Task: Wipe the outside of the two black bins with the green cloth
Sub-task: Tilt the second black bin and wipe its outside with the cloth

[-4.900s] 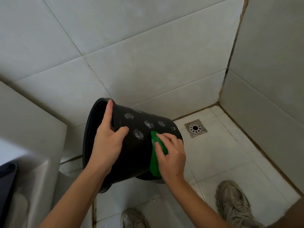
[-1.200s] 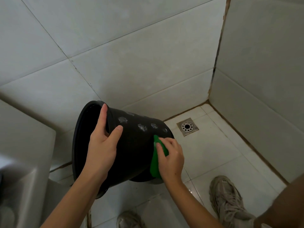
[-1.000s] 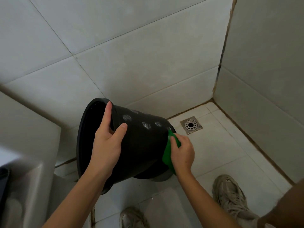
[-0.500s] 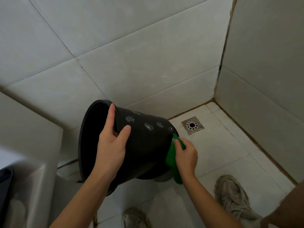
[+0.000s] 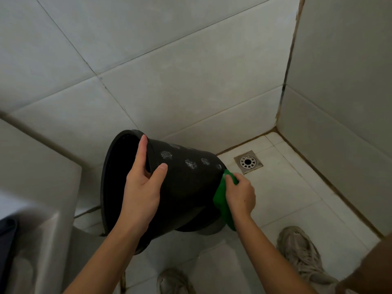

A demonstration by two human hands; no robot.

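Note:
A black bin (image 5: pixel 186 187) is held in the air on its side, its mouth to the left and its base to the right. Pale smudges dot its upper side. My left hand (image 5: pixel 142 187) grips the rim, fingers over the edge into the mouth and thumb on the outer wall. My right hand (image 5: pixel 239 194) holds the green cloth (image 5: pixel 222 200) and presses it against the bin's base end. Only one bin is in view.
A white tiled wall corner stands behind. A metal floor drain (image 5: pixel 248 161) sits in the tiled floor near the corner. A white fixture (image 5: pixel 38 219) fills the lower left. Two beige shoes (image 5: pixel 301 249) (image 5: pixel 172 281) stand on the floor below.
My right hand has slid the green cloth from the bin's side wall rightward, along to the base end. The left hand has kept its hold on the rim.

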